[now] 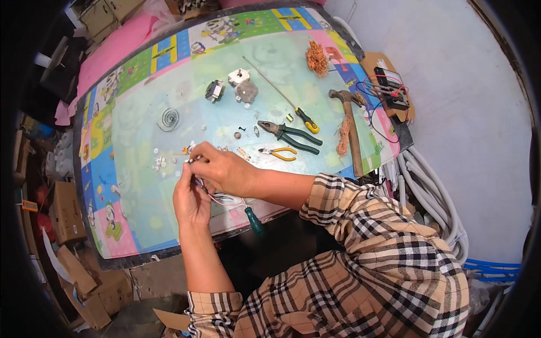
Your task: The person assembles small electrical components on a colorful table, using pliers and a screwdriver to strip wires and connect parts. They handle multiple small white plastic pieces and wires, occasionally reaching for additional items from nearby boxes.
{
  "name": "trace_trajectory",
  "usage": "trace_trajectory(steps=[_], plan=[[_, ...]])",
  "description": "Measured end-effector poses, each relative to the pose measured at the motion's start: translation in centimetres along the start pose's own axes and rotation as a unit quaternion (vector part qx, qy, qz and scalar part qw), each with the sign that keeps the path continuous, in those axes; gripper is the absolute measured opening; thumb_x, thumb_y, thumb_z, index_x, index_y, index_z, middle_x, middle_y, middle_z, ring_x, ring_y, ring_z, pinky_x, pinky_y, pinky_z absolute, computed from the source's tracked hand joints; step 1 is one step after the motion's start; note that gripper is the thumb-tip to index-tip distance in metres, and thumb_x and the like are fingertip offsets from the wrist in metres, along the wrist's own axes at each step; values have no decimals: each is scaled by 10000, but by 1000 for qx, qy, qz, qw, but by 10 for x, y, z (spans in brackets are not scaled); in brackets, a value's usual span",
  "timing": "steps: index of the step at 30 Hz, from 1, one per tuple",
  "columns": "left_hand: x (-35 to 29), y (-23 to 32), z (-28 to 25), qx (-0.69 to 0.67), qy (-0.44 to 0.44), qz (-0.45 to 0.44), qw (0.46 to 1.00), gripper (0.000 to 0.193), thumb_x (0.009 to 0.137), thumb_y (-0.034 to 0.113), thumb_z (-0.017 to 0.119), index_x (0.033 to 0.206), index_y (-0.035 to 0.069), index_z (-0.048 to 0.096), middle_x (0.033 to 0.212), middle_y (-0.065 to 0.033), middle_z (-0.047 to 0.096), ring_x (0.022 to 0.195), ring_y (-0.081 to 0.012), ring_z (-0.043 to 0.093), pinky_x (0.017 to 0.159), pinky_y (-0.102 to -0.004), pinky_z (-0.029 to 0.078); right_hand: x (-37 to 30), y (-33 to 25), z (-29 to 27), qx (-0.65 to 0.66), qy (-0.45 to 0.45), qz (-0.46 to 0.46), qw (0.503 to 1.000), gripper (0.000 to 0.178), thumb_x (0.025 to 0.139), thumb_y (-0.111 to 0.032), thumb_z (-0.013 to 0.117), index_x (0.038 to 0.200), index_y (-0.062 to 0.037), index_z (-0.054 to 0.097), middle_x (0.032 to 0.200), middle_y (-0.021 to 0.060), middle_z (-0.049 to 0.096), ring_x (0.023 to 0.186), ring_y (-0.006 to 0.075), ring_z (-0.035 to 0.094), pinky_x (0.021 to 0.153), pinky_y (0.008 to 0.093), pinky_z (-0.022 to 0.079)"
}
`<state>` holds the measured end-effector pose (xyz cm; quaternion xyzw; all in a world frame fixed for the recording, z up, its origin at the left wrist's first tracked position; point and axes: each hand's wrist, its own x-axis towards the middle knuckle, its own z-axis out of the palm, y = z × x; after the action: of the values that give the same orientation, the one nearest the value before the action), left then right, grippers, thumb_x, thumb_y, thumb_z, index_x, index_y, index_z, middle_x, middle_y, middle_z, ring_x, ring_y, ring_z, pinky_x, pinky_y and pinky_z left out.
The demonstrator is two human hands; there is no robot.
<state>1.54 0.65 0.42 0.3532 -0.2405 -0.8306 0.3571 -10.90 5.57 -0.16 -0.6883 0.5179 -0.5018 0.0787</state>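
Note:
Near the table's front edge my left hand (190, 204) and my right hand (224, 170) meet, fingers pinched together on a small part mostly hidden by them. Thin wires trail from below my fingers toward a green-handled screwdriver (253, 221), whose handle sticks out over the edge. Small white plastic pieces (160, 161) lie just left of my hands. A coiled flat spring (169, 119) rests farther left. Beyond my right hand are small yellow-handled cutters (279, 153) and larger dark green pliers (293, 136).
At the far middle sit a white-and-grey round mechanism (244, 87) and a small boxy part (214, 90). A long yellow-black screwdriver (306, 120), a hammer (352, 129) and copper wire (317, 58) lie rightward. A meter (390, 89) stands beyond the right edge, above grey pipes (431, 194).

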Motion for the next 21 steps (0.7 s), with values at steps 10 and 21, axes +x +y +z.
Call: trace_trajectory(steps=[10,21], plan=[[28,9,-79,-87,-37,-45,995,223,960,208,482,1036,7,541,998,-98,595,929,-197,586,808,-324,499,-3,-23,13,-103,45,-215,970,165,628,-78,597,745,-36,488,787,89,498,720,258,515,670,348,432],[1,11,-17,-63,25,-68,995,167,936,140,512,1006,-6,551,950,-83,607,886,-158,594,764,-274,503,-1,-14,2,-111,37,-185,976,152,633,-84,601,726,-49,486,844,80,537,722,251,522,678,347,436]])
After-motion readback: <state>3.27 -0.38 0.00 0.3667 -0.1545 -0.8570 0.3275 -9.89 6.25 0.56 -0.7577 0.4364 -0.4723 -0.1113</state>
